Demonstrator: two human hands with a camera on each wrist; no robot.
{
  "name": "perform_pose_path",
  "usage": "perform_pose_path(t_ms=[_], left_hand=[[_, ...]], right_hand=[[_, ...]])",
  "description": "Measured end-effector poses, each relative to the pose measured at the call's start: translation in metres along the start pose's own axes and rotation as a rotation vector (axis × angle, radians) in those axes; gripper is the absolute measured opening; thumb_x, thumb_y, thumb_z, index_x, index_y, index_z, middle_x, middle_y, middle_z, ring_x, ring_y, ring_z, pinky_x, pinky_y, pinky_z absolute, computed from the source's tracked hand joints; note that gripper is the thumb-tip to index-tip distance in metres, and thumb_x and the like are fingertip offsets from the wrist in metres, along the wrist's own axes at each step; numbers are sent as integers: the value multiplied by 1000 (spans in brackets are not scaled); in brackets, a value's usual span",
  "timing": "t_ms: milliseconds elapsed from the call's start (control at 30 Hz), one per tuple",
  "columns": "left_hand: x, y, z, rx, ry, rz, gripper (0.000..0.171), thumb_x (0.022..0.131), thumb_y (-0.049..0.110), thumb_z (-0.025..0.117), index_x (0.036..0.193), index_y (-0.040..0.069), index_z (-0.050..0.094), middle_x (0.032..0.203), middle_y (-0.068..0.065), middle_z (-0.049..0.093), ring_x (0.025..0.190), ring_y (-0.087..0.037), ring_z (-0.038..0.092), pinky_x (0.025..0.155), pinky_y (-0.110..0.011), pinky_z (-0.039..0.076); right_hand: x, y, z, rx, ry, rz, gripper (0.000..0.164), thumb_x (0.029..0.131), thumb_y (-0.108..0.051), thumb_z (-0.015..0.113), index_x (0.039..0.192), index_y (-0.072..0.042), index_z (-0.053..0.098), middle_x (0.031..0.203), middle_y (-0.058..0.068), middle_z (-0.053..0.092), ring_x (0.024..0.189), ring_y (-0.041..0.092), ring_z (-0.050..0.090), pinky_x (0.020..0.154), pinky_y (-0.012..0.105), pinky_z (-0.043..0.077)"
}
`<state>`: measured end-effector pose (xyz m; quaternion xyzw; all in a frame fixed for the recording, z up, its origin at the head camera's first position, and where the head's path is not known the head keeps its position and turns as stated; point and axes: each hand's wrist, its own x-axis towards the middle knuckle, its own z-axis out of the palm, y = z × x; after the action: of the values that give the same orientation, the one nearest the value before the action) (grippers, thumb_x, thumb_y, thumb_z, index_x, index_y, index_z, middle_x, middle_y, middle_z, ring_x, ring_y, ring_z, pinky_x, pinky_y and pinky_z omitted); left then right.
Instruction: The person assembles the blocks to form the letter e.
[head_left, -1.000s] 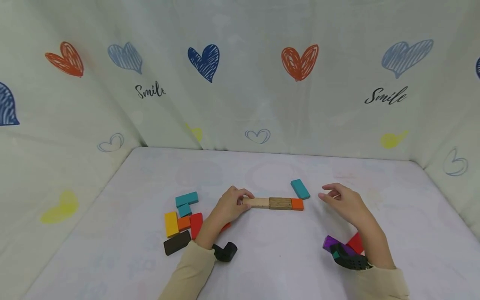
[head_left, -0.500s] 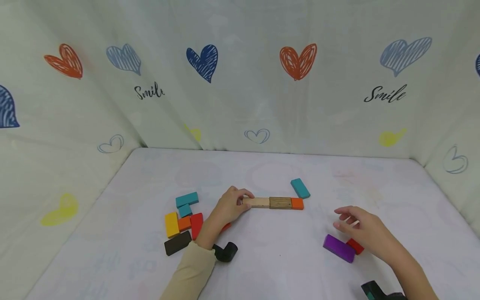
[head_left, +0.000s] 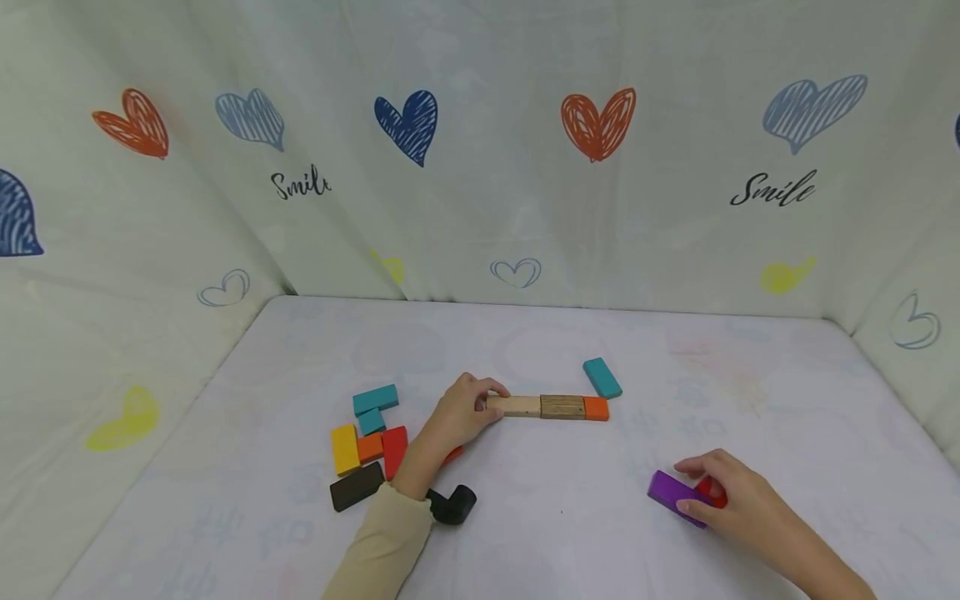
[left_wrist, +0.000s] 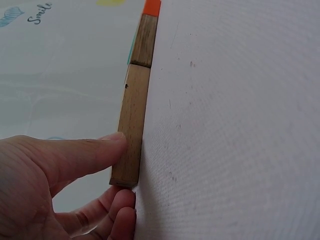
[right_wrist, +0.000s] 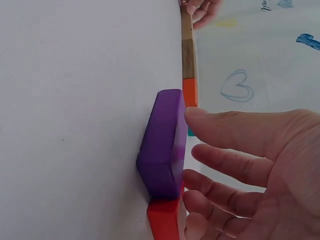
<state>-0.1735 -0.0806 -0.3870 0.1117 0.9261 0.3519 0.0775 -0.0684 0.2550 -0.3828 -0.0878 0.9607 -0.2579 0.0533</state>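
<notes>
My left hand pinches the left end of a light wooden block. This block lies in a straight row with a darker grained wooden block and a small orange block. On the right, my right hand hovers over a purple block, its thumb and fingers spread around the block's near end. A red block sits against that end, partly hidden by the fingers in the head view. In the right wrist view a gap shows between the fingers and the purple block; whether the thumb touches it I cannot tell.
A teal block lies just behind the row's orange end. Left of my left arm is a cluster: teal, yellow, orange, red and black blocks. A patterned curtain borders the table.
My right hand has moved from beside the row toward the near right, down to the purple and red blocks. The left hand and the row have stayed put.
</notes>
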Motion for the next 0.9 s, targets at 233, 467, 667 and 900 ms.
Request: perform_pose_path(t_ms=[233, 467, 667, 900], left_hand=[[0, 0, 0, 5, 1, 2, 20, 85, 15, 67, 104, 19, 66, 88, -5, 48, 73, -16, 45, 64, -25, 38], [0, 0, 1, 6, -1, -2, 21, 84, 15, 68, 104, 19, 66, 89, -5, 48, 74, -15, 45, 65, -25, 38], [-1, 0, 1, 8, 1, 21, 21, 84, 13, 67, 105, 17, 66, 89, -5, 48, 73, -15, 44, 64, -24, 37], [-1, 0, 0, 2, 6, 21, 21, 84, 13, 67, 105, 17, 66, 89, -6, 48, 73, -15, 44, 65, -24, 37]], right_hand=[[-3, 2, 9, -20, 67, -68, 38, 69, -17, 80, 102, -6, 64, 89, -4, 53, 74, -3, 40, 61, 19, 40], [-3, 0, 9, -41, 3, -30, 38, 70, -22, 79, 102, -9, 63, 91, -4, 54, 77, -1, 44, 65, 19, 45], [1, -3, 8, -71, -63, 32, 41, 72, -25, 79, 105, -8, 61, 96, 0, 55, 85, 12, 50, 70, 28, 49], [4, -6, 7, -71, -88, 71, 40, 72, -23, 78, 104, -7, 60, 96, 1, 55, 87, 15, 51, 72, 33, 50]])
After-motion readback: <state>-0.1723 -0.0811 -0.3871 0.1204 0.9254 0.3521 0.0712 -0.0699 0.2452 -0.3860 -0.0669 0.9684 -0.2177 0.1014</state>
